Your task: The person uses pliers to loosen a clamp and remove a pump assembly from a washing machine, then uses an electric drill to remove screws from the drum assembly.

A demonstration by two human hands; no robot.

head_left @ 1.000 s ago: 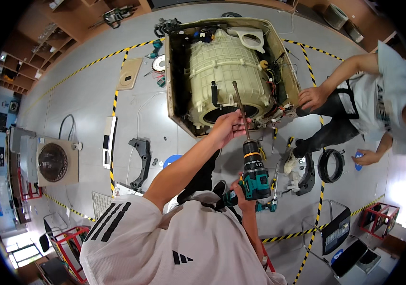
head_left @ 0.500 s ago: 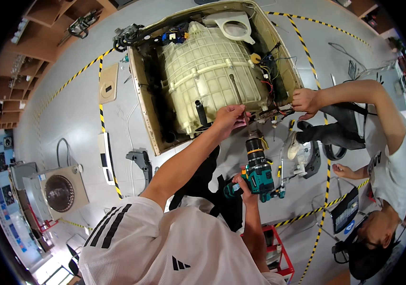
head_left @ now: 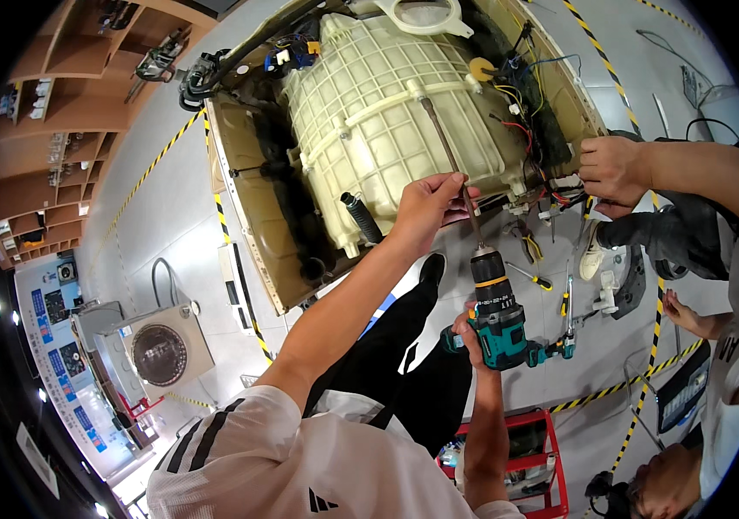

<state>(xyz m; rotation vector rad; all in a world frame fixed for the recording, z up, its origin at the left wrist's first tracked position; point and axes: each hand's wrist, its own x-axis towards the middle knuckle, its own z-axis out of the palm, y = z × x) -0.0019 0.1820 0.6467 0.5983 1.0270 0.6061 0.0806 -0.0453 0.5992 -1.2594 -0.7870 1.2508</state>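
Note:
A long metal rod (head_left: pixel 443 139) runs from the chuck of a teal and black cordless drill (head_left: pixel 497 333) over a cream ribbed plastic tub (head_left: pixel 361 112) in an open beige cabinet (head_left: pixel 243 225). My left hand (head_left: pixel 430 208) has its fingers closed on the rod near the cabinet's lower edge. My right hand (head_left: pixel 473 342) grips the drill, partly hidden behind it. A short black hose (head_left: pixel 361 216) sticks out left of my left hand. Colored wires (head_left: pixel 525 130) lie along the tub's right side.
A co-worker's hand (head_left: pixel 611 169) rests at the cabinet's right rim. On the floor lie pliers (head_left: pixel 532 246), screwdrivers (head_left: pixel 540 283) and black plastic parts (head_left: pixel 633 290). A red cart (head_left: pixel 547 445) stands behind my right arm. Wooden shelving (head_left: pixel 67 104) and an appliance (head_left: pixel 166 355) are at left.
The view has swung, bringing the cabinet larger and higher in frame. The drill, rod and both my hands sit farther right in view. The co-worker's arm has come to the cabinet rim, the body lower.

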